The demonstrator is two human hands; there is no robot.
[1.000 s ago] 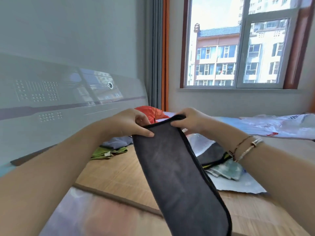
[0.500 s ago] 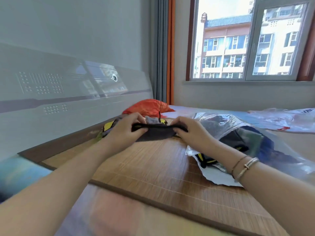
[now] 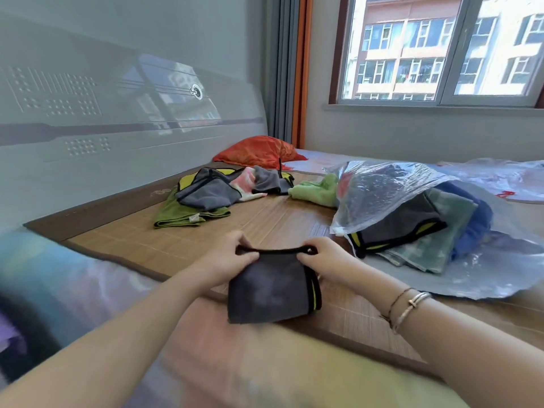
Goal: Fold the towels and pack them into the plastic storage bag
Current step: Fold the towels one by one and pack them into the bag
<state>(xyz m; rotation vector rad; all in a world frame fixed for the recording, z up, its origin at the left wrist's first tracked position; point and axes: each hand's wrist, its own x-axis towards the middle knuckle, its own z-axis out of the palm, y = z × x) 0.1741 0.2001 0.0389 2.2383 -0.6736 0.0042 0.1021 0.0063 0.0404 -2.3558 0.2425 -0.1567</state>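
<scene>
So the grey towel [image 3: 269, 290] was already folded down to a small squarish packet with a black trim and a bit of yellow showing on its right side. It hung from our 2 hands over the near edge of the bamboo mat [image 3: 265, 219], right where the mat meets the blurry bedding in front of us.

Our left hand [image 3: 228, 260] had its fingers curled round the top left corner, thumb pinching the black hem. Our right hand [image 3: 321, 260] did the same at the top right corner, so both were closed on the towel and the top edge was stretched taut between them. The towel's folded top edge ran left to right across our view, and the rest of it dropped down toward us, below the fingers.

The relation that mattered: the plastic storage bag [image 3: 397, 195] lay off to the right of the towel, near the right edge of the mat, its mouth facing roughly left toward us. It already held a grey-and-yellow towel, a greenish one and something blue. Our right hand was clearly the nearer 1 to that opening, so we'd guess the packet goes sideways to the right, leading with the right corner.

Further back toward the far left corner of the mat sat the unfolded pile [image 3: 217, 189], greys, green, a pink 1, with a light green towel [image 3: 318, 191] just beside the bag. Plenty left to do.
</scene>
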